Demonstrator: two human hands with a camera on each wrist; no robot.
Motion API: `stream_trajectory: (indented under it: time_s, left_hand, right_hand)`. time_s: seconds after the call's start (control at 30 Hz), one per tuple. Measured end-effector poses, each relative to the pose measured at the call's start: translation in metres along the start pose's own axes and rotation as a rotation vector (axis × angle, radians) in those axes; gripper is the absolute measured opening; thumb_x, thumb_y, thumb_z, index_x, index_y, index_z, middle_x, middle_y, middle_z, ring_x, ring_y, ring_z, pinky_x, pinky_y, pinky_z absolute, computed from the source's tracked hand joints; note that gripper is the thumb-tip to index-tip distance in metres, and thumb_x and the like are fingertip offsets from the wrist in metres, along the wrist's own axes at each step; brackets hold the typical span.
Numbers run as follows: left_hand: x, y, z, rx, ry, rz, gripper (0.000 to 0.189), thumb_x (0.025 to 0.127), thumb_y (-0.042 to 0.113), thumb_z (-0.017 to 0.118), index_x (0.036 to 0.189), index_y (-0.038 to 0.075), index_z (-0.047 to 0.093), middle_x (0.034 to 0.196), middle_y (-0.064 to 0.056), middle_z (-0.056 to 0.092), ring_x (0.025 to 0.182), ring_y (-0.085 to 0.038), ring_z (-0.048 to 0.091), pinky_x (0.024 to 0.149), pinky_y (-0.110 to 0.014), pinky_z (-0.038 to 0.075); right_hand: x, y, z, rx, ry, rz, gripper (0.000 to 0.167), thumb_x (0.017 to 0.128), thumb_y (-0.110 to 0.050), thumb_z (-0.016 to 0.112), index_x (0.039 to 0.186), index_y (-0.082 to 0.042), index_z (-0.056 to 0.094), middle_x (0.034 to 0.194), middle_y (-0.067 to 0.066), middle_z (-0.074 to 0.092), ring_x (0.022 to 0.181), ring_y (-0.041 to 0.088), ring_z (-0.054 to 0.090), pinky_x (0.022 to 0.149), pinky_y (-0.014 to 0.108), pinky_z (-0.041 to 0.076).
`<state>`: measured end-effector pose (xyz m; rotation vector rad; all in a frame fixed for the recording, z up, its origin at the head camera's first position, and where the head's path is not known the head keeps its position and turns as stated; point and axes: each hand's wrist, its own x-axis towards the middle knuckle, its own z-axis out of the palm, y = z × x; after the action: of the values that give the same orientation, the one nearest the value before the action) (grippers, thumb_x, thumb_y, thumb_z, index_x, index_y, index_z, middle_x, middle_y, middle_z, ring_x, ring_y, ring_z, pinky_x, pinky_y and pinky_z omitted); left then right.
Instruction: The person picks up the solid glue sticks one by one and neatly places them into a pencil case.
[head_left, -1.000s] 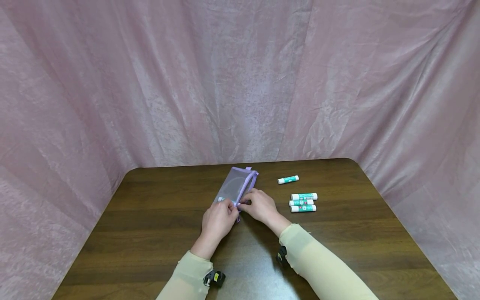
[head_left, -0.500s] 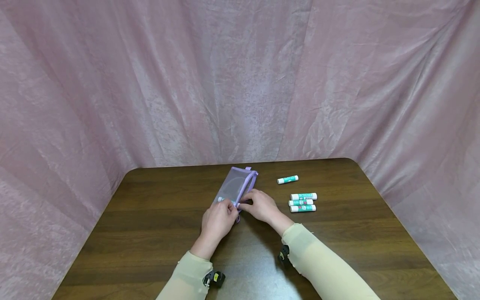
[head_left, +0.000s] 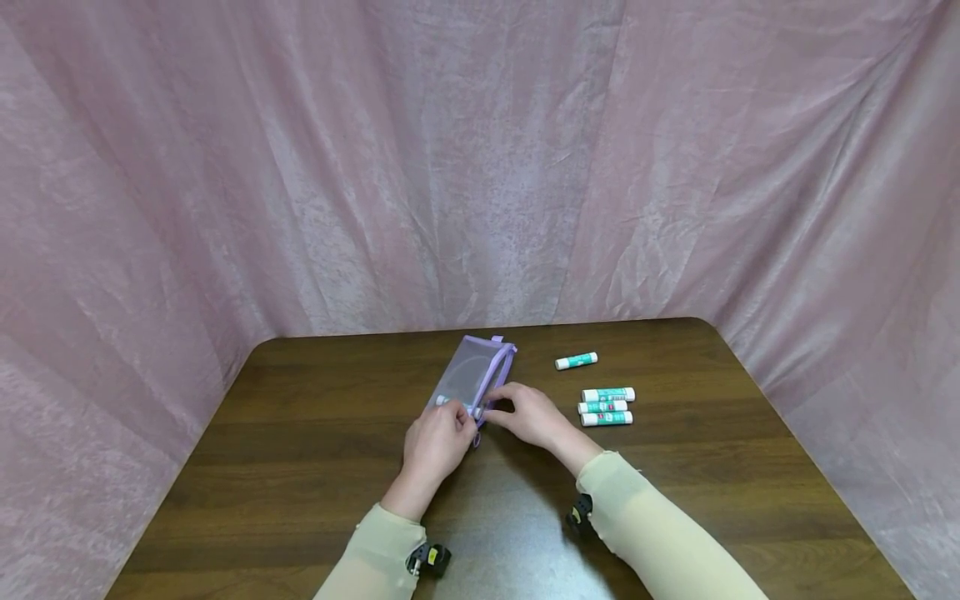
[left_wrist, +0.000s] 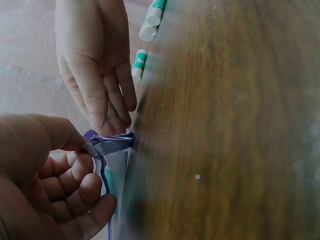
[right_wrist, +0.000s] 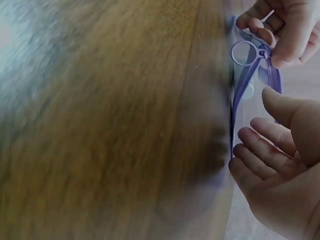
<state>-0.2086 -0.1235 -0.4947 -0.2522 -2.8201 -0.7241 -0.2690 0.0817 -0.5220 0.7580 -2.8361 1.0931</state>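
Observation:
A purple-trimmed mesh zip pouch (head_left: 467, 367) lies on the table in the head view, its zipped side facing right and gaping. Inside it shows a green-and-white glue stick (head_left: 442, 401), partly covered by fingers. My left hand (head_left: 437, 439) pinches the pouch's near corner by the zip end, where a ring pull (right_wrist: 243, 53) hangs. At the mouth is my right hand (head_left: 531, 417), thumb and fingers spread apart with nothing between them. From the right wrist, the glue stick's white end (right_wrist: 249, 90) appears within the opening, just beyond the right thumb (right_wrist: 280, 107).
Right of the pouch, a glue stick (head_left: 576, 361) lies alone towards the back. Nearer, three more lie side by side: an upper one (head_left: 608, 394), a middle one (head_left: 602, 407) and a lower one (head_left: 607, 419). A pink curtain (head_left: 480, 167) hangs behind the wooden table (head_left: 300, 433).
My right hand has drawn slightly right, away from the pouch mouth, and its thumb and fingers have parted. The left hand keeps its pinch on the corner.

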Motion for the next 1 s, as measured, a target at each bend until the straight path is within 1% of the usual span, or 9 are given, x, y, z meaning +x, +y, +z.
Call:
stream_trajectory:
  time_s: [0.07, 0.13, 0.17, 0.23, 0.37, 0.57, 0.8, 1.0]
  left_hand:
    - [0.0, 0.0, 0.0, 0.0, 0.003, 0.0, 0.016, 0.095, 0.019, 0.072, 0.081, 0.018, 0.065, 0.067, 0.008, 0.055, 0.057, -0.016, 0.051, 0.054, -0.039, 0.045]
    - [0.0, 0.0, 0.0, 0.0, 0.005, -0.002, 0.017, 0.095, 0.019, 0.072, 0.081, 0.018, 0.065, 0.066, 0.008, 0.054, 0.057, -0.015, 0.051, 0.055, -0.039, 0.046]
    - [0.0, -0.001, 0.0, 0.001, 0.006, -0.003, 0.017, 0.095, 0.019, 0.072, 0.081, 0.018, 0.065, 0.066, 0.008, 0.054, 0.057, -0.016, 0.051, 0.055, -0.04, 0.046]
    - [0.0, -0.001, 0.0, 0.001, 0.005, -0.007, 0.017, 0.095, 0.019, 0.072, 0.08, 0.018, 0.064, 0.066, 0.008, 0.054, 0.057, -0.016, 0.051, 0.055, -0.04, 0.046]
    - [0.0, -0.001, 0.0, 0.004, 0.003, -0.012, 0.017, 0.096, 0.019, 0.072, 0.08, 0.018, 0.064, 0.065, 0.008, 0.054, 0.057, -0.016, 0.051, 0.055, -0.04, 0.045]
    - [0.0, 0.0, 0.0, 0.006, 0.005, -0.014, 0.018, 0.095, 0.019, 0.072, 0.079, 0.018, 0.063, 0.065, 0.008, 0.054, 0.057, -0.016, 0.051, 0.054, -0.04, 0.045]
    - [-0.001, 0.001, -0.001, 0.008, -0.003, -0.022, 0.018, 0.096, 0.02, 0.072, 0.08, 0.019, 0.063, 0.065, 0.008, 0.053, 0.058, -0.016, 0.051, 0.055, -0.04, 0.045]
    - [-0.001, 0.001, -0.001, 0.004, 0.015, -0.011, 0.018, 0.095, 0.019, 0.072, 0.079, 0.019, 0.064, 0.064, 0.009, 0.054, 0.057, -0.016, 0.052, 0.054, -0.041, 0.046]
  right_hand:
    - [-0.002, -0.003, -0.003, 0.01, 0.007, 0.013, 0.039, 0.103, -0.039, 0.078, 0.129, -0.011, 0.08, 0.13, 0.008, 0.076, 0.125, 0.031, 0.07, 0.107, 0.052, 0.053]
    - [-0.007, -0.021, -0.015, 0.024, -0.007, 0.076, 0.039, 0.102, -0.032, 0.08, 0.131, -0.006, 0.078, 0.134, 0.012, 0.075, 0.13, 0.035, 0.068, 0.111, 0.055, 0.05]
    - [-0.008, -0.023, -0.017, 0.016, -0.003, 0.087, 0.04, 0.102, -0.03, 0.081, 0.132, -0.005, 0.077, 0.136, 0.012, 0.074, 0.131, 0.036, 0.067, 0.112, 0.055, 0.049]
    - [-0.011, -0.028, -0.022, -0.015, 0.005, 0.114, 0.041, 0.102, -0.029, 0.081, 0.134, -0.005, 0.076, 0.137, 0.012, 0.073, 0.133, 0.035, 0.066, 0.112, 0.054, 0.049]
    - [-0.015, -0.031, -0.03, -0.084, 0.028, 0.145, 0.041, 0.102, -0.029, 0.081, 0.137, -0.009, 0.076, 0.139, 0.009, 0.073, 0.134, 0.032, 0.066, 0.112, 0.053, 0.05]
    - [-0.022, -0.031, -0.042, -0.127, 0.051, 0.14, 0.044, 0.102, -0.029, 0.081, 0.14, -0.009, 0.075, 0.14, 0.009, 0.073, 0.134, 0.032, 0.066, 0.11, 0.054, 0.051]
    - [-0.034, -0.026, -0.051, -0.194, 0.049, 0.126, 0.047, 0.103, -0.032, 0.08, 0.143, -0.01, 0.072, 0.146, 0.01, 0.07, 0.136, 0.032, 0.065, 0.111, 0.054, 0.051]
    - [-0.043, -0.022, -0.06, -0.23, 0.085, 0.105, 0.047, 0.101, -0.031, 0.081, 0.143, -0.009, 0.073, 0.144, 0.011, 0.071, 0.136, 0.033, 0.065, 0.108, 0.055, 0.052]
